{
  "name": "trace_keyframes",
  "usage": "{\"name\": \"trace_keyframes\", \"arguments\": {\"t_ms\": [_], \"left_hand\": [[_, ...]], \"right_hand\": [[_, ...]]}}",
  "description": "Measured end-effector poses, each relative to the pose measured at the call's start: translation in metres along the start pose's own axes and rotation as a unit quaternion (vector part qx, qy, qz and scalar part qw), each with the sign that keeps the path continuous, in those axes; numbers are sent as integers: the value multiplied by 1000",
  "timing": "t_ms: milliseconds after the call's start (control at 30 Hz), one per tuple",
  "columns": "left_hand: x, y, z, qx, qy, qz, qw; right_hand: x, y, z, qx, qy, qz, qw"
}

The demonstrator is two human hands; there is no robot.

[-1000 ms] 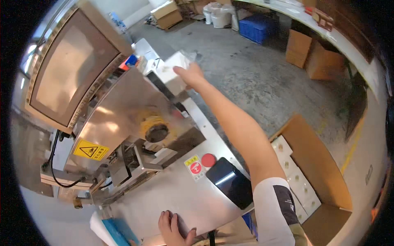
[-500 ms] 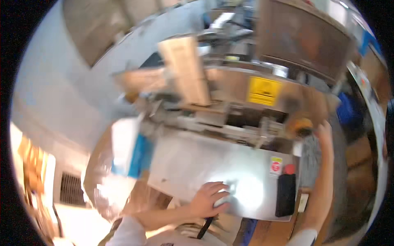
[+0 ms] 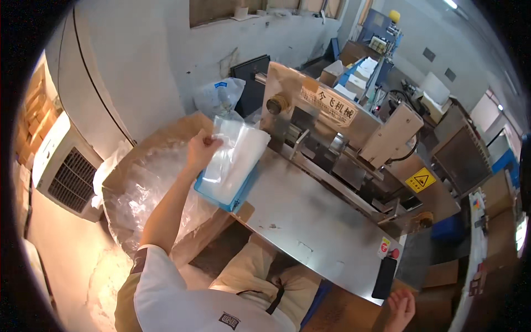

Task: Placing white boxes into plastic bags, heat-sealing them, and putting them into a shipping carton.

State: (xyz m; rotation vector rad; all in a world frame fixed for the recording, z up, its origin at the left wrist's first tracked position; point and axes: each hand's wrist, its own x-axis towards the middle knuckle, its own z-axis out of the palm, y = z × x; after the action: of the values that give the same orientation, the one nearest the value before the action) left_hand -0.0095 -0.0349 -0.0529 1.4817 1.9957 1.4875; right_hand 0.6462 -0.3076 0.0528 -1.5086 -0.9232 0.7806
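Observation:
My left hand point(image 3: 203, 149) is closed in a pinch at the upper left corner of a clear plastic bag point(image 3: 229, 133). This bag lies at the top of a stack of clear bags point(image 3: 235, 166), which rests in a blue tray point(image 3: 221, 202) at the left end of the steel worktable point(image 3: 287, 213). My right hand point(image 3: 400, 310) hovers off the table's near right corner, close to a black phone point(image 3: 384, 278). Its fingers are loosely curled and apart, and nothing shows in them.
Beyond the worktable stands a metal machine point(image 3: 337, 157) with knobs and a yellow warning label point(image 3: 420, 180). A red button point(image 3: 393, 253) sits near the phone. Left of the table is a big carton point(image 3: 127, 166) lined with clear plastic, then an air cooler point(image 3: 69, 171).
My left hand has gone from the table's front edge to the bags at the left. My right hand has come back from the machine's right knob toward me. The view has turned.

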Motion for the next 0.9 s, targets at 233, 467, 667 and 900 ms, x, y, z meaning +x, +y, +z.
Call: {"name": "trace_keyframes", "arguments": {"t_ms": [233,467,667,900], "left_hand": [[-4,55,-18,127,115,233,957],[-33,132,-15,-176,-79,93,977],[-136,239,-10,-252,-364,131,887],[-191,250,36,-350,-446,-37,823]], "right_hand": [[11,1,62,-30,-112,-60,991],[16,-33,138,-78,-209,-138,965],[6,-91,220,-84,-91,-393,911],[28,-44,191,-72,-268,-194,941]]}}
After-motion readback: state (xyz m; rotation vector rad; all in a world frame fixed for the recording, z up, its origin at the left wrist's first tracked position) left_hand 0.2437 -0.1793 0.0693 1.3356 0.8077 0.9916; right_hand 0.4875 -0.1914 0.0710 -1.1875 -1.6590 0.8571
